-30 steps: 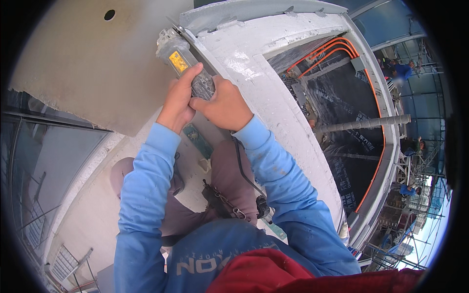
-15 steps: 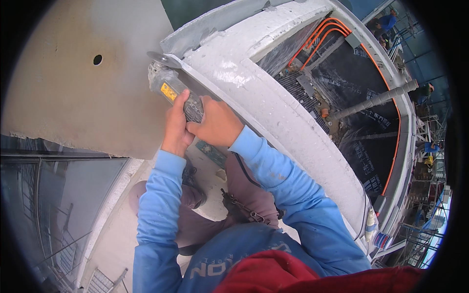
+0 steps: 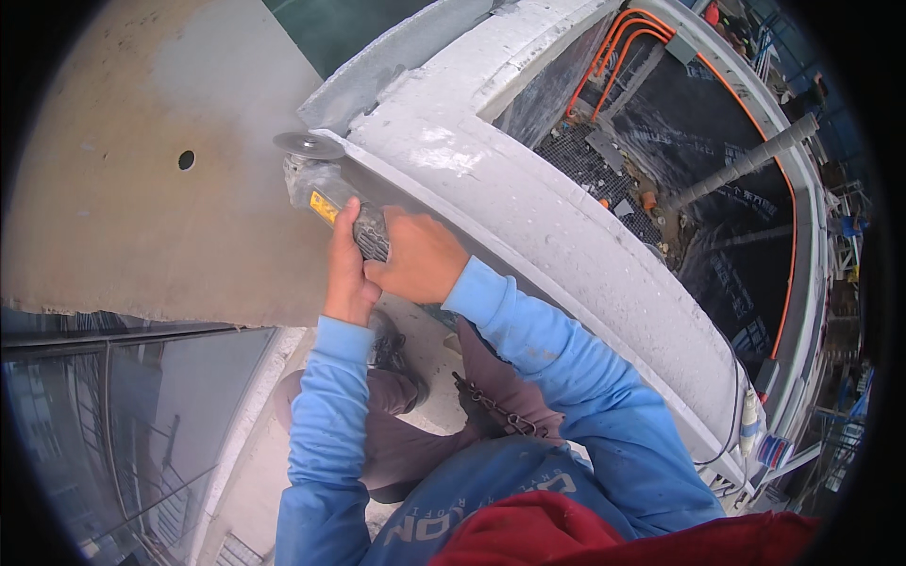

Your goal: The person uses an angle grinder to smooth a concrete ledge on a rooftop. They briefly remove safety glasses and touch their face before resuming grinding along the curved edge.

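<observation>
Black sheeting (image 3: 722, 283): pale lettering across it; a dark dimpled mat (image 3: 578, 153) to its left
Grey pipe (image 3: 746, 164): slanting over the sheeting; a small orange piece (image 3: 648, 200) near its lower end
Orange conduits (image 3: 794, 236): bent at the top; a grey box (image 3: 681, 49) on their run
White tube (image 3: 749, 422): just beside a striped can (image 3: 774, 451)
Glass panes (image 3: 184, 396): lower left; railings reflected

Angle grinder (image 3: 317, 181): turned since a second ago | cutting disc (image 3: 308, 144): nearly edge-on then, broad face showing now | dark shoe (image 3: 391, 351): more in view
</observation>
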Tool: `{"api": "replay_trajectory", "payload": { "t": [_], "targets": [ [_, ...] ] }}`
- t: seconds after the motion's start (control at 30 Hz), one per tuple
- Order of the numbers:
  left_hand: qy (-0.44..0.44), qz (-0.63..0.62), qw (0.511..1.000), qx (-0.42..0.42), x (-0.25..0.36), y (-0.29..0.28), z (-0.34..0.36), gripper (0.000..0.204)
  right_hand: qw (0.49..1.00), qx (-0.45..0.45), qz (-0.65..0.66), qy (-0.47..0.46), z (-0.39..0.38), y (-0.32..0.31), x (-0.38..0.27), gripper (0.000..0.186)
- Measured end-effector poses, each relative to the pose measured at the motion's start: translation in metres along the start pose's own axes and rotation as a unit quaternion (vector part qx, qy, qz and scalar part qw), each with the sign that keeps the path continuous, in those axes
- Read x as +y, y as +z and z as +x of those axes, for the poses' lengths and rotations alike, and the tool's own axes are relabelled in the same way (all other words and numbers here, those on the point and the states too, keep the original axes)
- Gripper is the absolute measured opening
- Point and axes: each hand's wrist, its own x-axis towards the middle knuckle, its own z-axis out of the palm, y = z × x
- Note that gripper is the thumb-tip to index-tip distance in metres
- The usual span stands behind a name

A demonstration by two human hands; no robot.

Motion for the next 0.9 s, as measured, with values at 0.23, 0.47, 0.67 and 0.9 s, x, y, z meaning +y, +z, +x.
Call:
{"api": "replay_trajectory", "payload": {
  "t": [0.23, 0.47, 0.67, 0.9],
  "targets": [
    [-0.005, -0.008, 1.0, -0.003, 0.002, -0.004, 0.006, 0.039, 1.0, 0.001, -0.011, 0.009, 0.004, 0.002, -0.004, 0.045],
    [0.019, -0.022, 1.0, -0.006, 0.001, -0.005, 0.009, 0.036, 1.0, 0.011, -0.023, -0.006, 0.007, 0.006, -0.002, 0.046],
    [0.021, -0.018, 1.0, 0.003, 0.002, -0.006, 0.012, 0.036, 1.0, -0.014, -0.02, 0.006, 0.011, 0.002, -0.003, 0.047],
    [0.024, -0.012, 1.0, 0.001, 0.003, -0.007, 0.017, 0.036, 1.0, -0.006, -0.02, 0.015, 0.014, 0.003, -0.002, 0.045]
  ]
}}
